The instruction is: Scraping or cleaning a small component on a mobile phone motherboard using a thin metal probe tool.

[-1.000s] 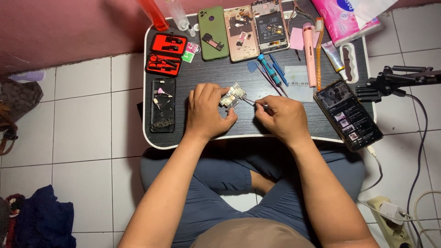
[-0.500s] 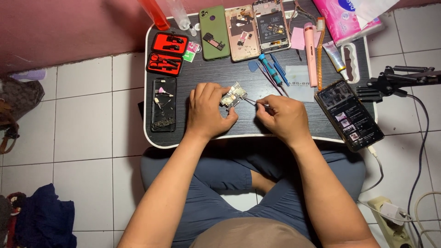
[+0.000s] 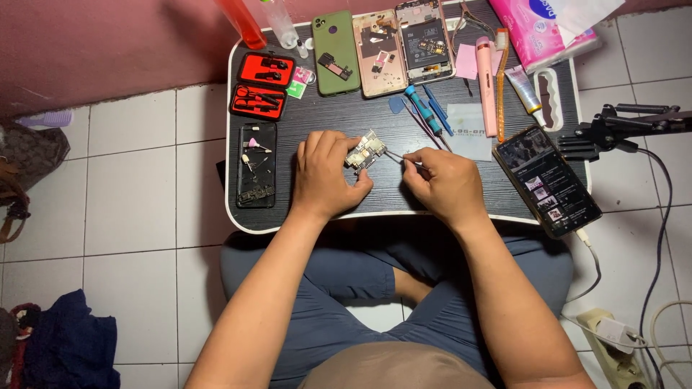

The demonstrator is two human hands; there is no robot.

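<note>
A phone with a lit screen (image 3: 546, 181) is seen at the right edge of the dark lap table (image 3: 432, 209), lying slanted; on the black screen a column of small coloured pictures is shown. A pink soft package (image 3: 537, 29) with a blue oval mark is placed at the upper right corner, partly covered by a white sheet (image 3: 580, 13). A small white tube (image 3: 524, 89) is laid just below it.

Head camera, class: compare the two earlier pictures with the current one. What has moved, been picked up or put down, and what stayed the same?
Nothing visibly changed. The left hand still holds the small circuit board, and the right hand still keeps its thin tool at the board's edge. The items on the dark lap table lie as before.
</note>
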